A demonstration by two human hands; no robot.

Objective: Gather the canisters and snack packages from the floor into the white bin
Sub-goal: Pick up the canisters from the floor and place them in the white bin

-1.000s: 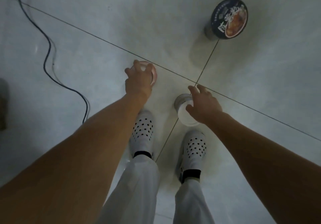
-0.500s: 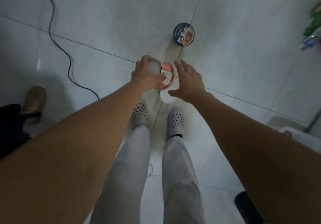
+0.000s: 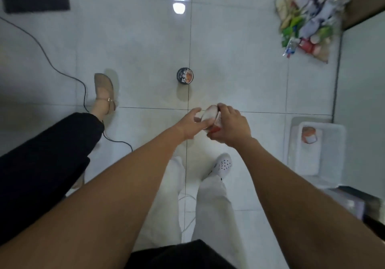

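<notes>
Canister (image 3: 209, 118) held mid-air: right hand (image 3: 231, 125) curled round it, left hand (image 3: 186, 125) pinching lid end. Should swing it right and lower into white bin (image 3: 308, 162) before letting go.

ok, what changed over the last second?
The left hand lifted the canister off the floor. The right hand came up too and now grips it as well, held in the air. The dark-lidded cup stays standing on the floor.
</notes>
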